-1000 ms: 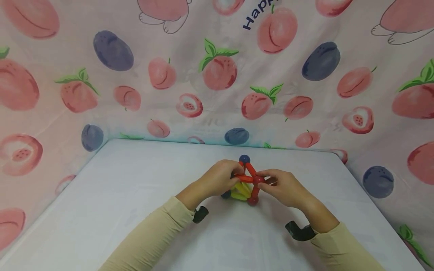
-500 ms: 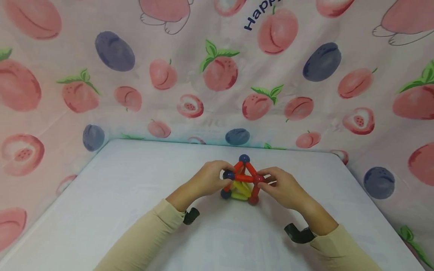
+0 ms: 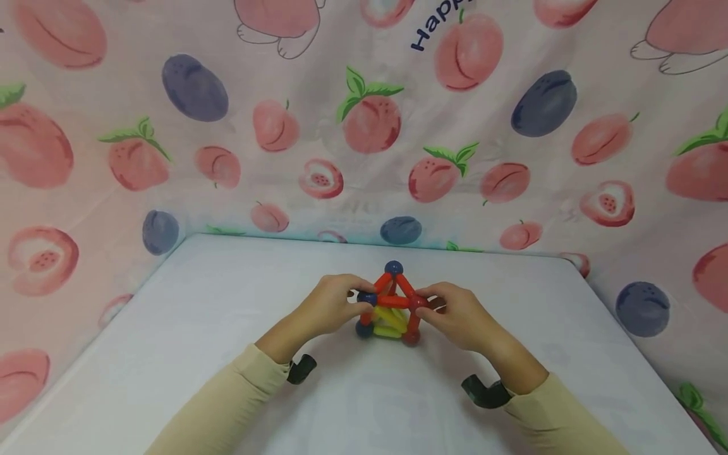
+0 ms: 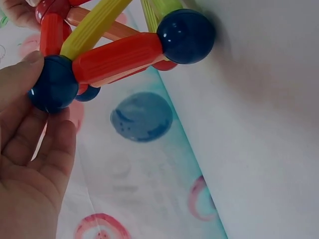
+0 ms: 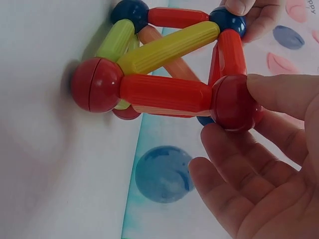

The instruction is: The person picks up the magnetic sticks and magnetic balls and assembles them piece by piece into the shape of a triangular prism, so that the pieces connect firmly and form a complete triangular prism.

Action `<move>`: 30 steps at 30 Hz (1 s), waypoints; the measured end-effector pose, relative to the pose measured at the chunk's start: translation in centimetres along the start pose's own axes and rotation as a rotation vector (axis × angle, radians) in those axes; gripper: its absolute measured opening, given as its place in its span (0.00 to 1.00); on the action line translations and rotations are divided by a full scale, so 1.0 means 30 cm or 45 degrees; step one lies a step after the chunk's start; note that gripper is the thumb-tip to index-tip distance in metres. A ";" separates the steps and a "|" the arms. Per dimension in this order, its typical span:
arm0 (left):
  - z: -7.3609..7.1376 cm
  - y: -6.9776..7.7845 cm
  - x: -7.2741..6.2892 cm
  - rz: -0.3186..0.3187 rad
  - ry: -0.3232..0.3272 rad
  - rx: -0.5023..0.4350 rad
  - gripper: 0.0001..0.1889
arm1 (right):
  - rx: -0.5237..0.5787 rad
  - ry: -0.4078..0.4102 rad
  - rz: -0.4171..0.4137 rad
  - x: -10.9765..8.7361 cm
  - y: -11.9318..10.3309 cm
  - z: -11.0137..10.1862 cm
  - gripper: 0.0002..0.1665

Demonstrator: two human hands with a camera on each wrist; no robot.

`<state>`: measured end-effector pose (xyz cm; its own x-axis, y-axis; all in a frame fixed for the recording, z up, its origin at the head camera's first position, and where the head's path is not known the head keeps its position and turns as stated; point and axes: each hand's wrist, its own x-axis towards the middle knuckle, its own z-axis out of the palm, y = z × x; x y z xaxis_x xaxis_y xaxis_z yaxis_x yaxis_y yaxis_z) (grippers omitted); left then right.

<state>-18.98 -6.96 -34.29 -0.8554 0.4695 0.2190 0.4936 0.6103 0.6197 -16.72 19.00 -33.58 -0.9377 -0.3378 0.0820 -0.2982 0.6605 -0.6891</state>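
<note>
A small frame of coloured rods and balls stands on the white table, built from red rods (image 3: 392,302), yellow and lime rods, and blue and red balls. My left hand (image 3: 324,304) pinches the blue ball (image 4: 54,84) at its upper left corner between thumb and fingers. At the upper right corner, my right hand (image 3: 457,315) pinches a red ball (image 5: 233,102). Below, a blue ball (image 3: 364,328) and a red ball (image 3: 411,336) rest on the tabletop. Another blue ball (image 3: 394,269) tops the far peak. A yellow rod (image 5: 169,47) slants across the front face.
The white table (image 3: 239,278) reaches back to a pink cloth backdrop (image 3: 284,82) printed with peaches and plums. Black wrist camera mounts (image 3: 486,392) sit on both forearms, close above the table.
My left hand shifted from over the front red rod to the blue corner ball, uncovering it. Afterwards both hands and the frame moved slightly left in the head view.
</note>
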 end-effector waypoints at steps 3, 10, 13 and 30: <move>-0.004 -0.002 -0.011 -0.010 0.021 0.001 0.15 | 0.001 0.008 0.006 0.001 -0.006 0.012 0.19; -0.005 0.001 -0.014 -0.044 0.044 -0.011 0.15 | -0.030 0.025 -0.023 0.002 -0.006 0.015 0.19; -0.006 0.006 -0.014 -0.057 0.043 -0.016 0.15 | -0.031 0.028 -0.029 -0.002 -0.008 0.014 0.19; -0.004 0.027 -0.051 -0.072 0.054 -0.009 0.16 | -0.090 0.052 -0.027 -0.034 -0.033 0.024 0.20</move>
<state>-17.29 -7.26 -34.02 -0.8877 0.4070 0.2153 0.4435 0.6304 0.6370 -15.33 18.22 -33.49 -0.9369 -0.3259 0.1263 -0.3288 0.6994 -0.6346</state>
